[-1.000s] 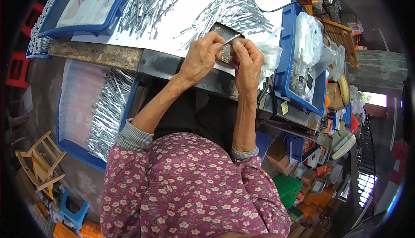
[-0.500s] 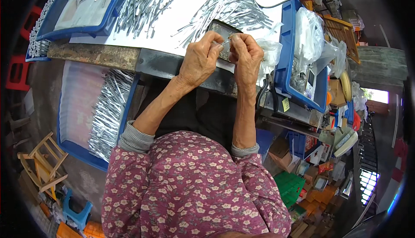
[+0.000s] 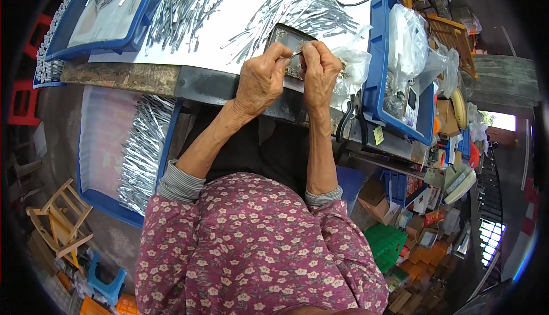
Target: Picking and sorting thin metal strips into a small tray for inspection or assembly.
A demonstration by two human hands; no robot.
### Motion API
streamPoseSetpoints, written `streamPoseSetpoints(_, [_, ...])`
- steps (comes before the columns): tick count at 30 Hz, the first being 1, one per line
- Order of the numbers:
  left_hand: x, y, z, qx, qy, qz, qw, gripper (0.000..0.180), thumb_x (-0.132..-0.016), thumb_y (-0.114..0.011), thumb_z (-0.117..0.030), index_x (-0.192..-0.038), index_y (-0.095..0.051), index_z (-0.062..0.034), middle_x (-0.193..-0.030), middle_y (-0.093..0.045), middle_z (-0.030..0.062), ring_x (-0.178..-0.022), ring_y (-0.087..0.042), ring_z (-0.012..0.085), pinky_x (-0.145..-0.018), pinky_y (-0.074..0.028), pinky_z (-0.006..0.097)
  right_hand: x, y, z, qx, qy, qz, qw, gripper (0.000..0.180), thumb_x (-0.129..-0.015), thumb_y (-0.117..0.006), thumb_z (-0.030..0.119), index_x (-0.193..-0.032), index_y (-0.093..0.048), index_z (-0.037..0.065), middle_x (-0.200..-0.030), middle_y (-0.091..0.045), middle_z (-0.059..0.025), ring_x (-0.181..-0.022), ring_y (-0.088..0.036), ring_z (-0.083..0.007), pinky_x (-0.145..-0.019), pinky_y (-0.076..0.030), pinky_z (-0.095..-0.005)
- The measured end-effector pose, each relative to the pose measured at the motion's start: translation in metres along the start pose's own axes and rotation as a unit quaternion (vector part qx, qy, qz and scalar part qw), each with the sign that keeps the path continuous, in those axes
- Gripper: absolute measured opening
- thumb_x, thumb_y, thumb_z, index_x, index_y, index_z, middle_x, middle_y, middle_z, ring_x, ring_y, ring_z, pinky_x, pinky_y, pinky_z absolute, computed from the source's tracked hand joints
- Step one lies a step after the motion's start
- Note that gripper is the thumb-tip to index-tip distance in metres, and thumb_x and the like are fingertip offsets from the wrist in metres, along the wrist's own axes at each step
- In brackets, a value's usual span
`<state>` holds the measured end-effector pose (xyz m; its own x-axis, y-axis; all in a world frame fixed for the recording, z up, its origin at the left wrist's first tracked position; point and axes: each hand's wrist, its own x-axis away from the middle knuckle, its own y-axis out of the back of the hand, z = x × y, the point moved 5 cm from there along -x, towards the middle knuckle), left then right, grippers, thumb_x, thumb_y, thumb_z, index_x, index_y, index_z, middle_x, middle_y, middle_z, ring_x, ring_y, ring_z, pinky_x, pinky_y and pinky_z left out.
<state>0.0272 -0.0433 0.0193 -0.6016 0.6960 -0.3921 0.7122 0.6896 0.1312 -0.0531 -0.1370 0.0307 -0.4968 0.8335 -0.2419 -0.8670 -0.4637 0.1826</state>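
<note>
While both hands meet over small dark tray (image 3: 284, 36) at bench edge, left hand (image 3: 260, 80) and right hand (image 3: 320, 70) pinch one thin metal piece (image 3: 295, 54) between fingertips, fingers pressed together on it. Piece sits just above tray, near clear bag (image 3: 355, 63). Judging progress: loose metal strips (image 3: 297, 9) spread over white bench top (image 3: 240, 0) look unhandled; big heap in blue crate (image 3: 97, 198) by my left knee may be finished lot, cannot tell. Plenty left, I reckon.
</note>
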Motion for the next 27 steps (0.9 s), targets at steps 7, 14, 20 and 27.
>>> streamPoseSetpoints(7, [-0.002, 0.0, 0.003, 0.069, 0.026, 0.0, 0.997, 0.009, -0.082, -0.047, 0.0, -0.086, -0.054, 0.0011, -0.057, -0.05, 0.0087, -0.048, -0.046, 0.0101, -0.045, -0.037, 0.027, 0.001, -0.003, -0.004, 0.002, 0.023, -0.028, 0.999, 0.018, -0.083, -0.049, 0.012, -0.071, -0.055, 0.0, -0.054, -0.042, 0.0037, -0.045, -0.036, -0.0028, -0.039, -0.027, -0.0191])
streamPoseSetpoints(14, [0.0, 0.0, 0.013, 0.095, 0.045, -0.008, 0.994, 0.012, -0.08, -0.046, 0.002, -0.087, -0.056, 0.0016, -0.056, -0.047, 0.0013, -0.05, -0.039, 0.0051, -0.045, -0.033, 0.023, 0.0, 0.0, 0.005, 0.098, 0.026, 0.035, 0.994, 0.023, -0.087, -0.047, 0.017, -0.075, -0.057, 0.0, -0.056, -0.045, 0.0012, -0.05, -0.04, -0.0043, -0.043, -0.031, -0.0201])
streamPoseSetpoints(20, [0.001, -0.001, 0.013, 0.119, 0.068, 0.004, 0.991, 0.008, -0.082, -0.049, -0.001, -0.086, -0.055, 0.0, -0.054, -0.042, -0.0029, -0.049, -0.032, 0.0016, -0.044, -0.026, 0.021, -0.004, 0.06, 0.003, 0.158, 0.042, -0.06, 0.985, 0.017, -0.083, -0.049, 0.011, -0.082, -0.06, -0.002, -0.063, -0.054, -0.0035, -0.055, -0.047, -0.0066, -0.048, -0.037, -0.0209])
streamPoseSetpoints(27, [0.004, -0.001, 0.01, 0.108, 0.08, 0.012, 0.991, 0.008, -0.081, -0.05, -0.002, -0.088, -0.053, -0.0014, -0.05, -0.044, -0.0028, -0.047, -0.035, 0.0026, -0.044, -0.028, 0.022, -0.003, 0.069, -0.021, 0.408, 0.06, -0.013, 0.911, 0.011, -0.075, -0.051, 0.005, -0.081, -0.058, -0.002, -0.083, -0.059, -0.0193, -0.075, -0.057, -0.0351, -0.068, -0.044, -0.0412])
